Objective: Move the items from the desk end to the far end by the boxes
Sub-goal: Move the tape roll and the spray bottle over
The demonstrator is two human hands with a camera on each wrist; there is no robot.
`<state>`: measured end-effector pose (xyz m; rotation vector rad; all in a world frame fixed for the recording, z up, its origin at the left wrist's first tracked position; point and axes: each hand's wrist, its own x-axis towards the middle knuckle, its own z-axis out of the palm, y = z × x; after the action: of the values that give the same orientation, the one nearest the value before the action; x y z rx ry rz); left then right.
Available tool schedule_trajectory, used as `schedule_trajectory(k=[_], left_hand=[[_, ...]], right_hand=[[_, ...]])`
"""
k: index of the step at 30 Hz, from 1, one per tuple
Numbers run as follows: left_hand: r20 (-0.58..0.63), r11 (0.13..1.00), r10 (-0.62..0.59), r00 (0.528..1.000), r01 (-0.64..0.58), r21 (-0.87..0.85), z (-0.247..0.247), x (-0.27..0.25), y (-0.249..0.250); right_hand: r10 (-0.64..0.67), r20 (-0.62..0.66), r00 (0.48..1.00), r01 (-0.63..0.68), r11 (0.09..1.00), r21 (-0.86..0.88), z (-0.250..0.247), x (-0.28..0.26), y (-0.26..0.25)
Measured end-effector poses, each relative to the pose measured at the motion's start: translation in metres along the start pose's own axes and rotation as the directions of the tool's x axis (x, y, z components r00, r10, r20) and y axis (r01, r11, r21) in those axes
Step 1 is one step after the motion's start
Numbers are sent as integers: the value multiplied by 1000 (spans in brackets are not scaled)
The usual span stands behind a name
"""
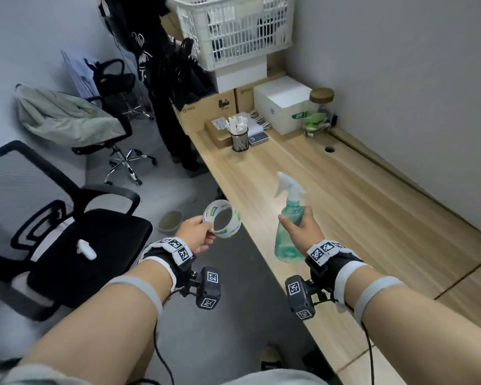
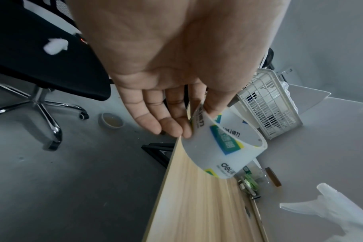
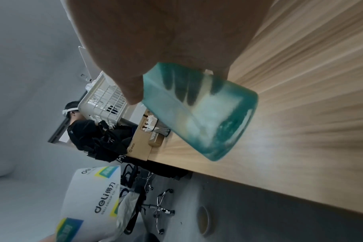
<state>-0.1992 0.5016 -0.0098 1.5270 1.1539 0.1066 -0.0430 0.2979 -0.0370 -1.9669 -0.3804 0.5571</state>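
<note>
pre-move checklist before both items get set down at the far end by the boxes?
1. Left hand grip on tape roll: ok, pinched at the rim.
2. Right hand grip on spray bottle: ok, fingers wrapped round the body.
3. Bottle upright: ok, slightly tilted.
4. Desk path ahead: ok, bare wood.
5. Free spot near pen cup and jar: ok, open wood in front.
6. Bottle cap sealed: cannot tell.

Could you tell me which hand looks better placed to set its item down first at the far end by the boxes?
Probably the right hand: its spray bottle is above the desk, while the left hand holds the tape roll past its edge.
</note>
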Motion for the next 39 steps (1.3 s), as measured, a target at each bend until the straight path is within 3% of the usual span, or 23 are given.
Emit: schedule_trajectory(k=[11, 17, 21, 24, 29, 34, 39], left_hand=[[186, 999, -23, 982, 18, 28, 7, 179, 87], [327, 999, -21, 945, 12, 30, 12, 293, 145], [401, 998, -51, 915, 38, 40, 19, 346, 183], [456, 995, -72, 887, 35, 88, 38, 375, 199], [544, 991, -99, 833, 36, 126, 79, 402, 213], [569, 985, -127, 812, 36, 168, 121, 423, 224], [565, 992, -114, 817, 61, 112, 166, 450, 230]], right_hand=[[35, -135, 990, -52, 991, -126, 23, 153, -34], [138, -257, 957, -185, 968, -170, 44, 235, -61], [250, -354, 901, -328, 928, -179, 50, 273, -82], [354, -420, 836, -448, 881, -150, 51, 290, -86], [393, -524, 756, -506, 859, -86, 46, 309, -82], [422, -572, 703, -545, 837, -53, 39, 334, -70], [445, -577, 685, -563, 826, -33, 27, 370, -60]])
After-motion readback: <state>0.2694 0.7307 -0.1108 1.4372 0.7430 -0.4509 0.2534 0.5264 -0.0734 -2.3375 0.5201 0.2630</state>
